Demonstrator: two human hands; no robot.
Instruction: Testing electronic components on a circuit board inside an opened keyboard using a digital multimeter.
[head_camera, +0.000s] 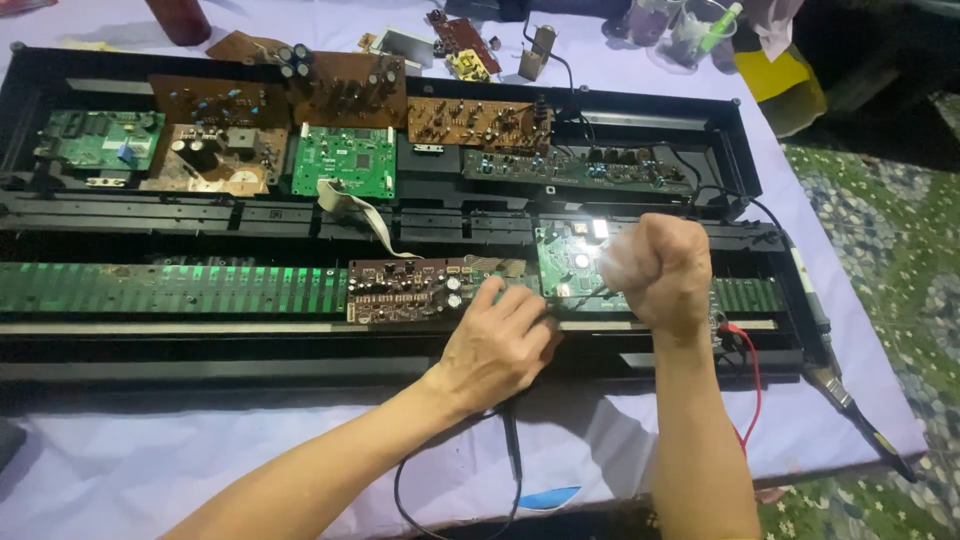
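An opened black keyboard chassis (120, 350) lies across the table with several circuit boards inside. My left hand (500, 345) rests on its front rail beside a brown board (405, 290), fingers curled over a black probe whose cable (512, 450) loops toward me. My right hand (660, 265) is closed in a fist above a green board (565, 260), gripping a thin probe whose tip points left at that board. A red wire (752, 380) runs down past my right wrist. A bright light spot (600, 228) glares on the green board.
A long green key-contact strip (170, 288) fills the left front. More brown and green boards (345, 160) sit in the rear half. A soldering iron (840, 390) lies at the right edge of the purple cloth (150, 470). Loose boards (465, 45) and plastic cups (690, 30) stand behind.
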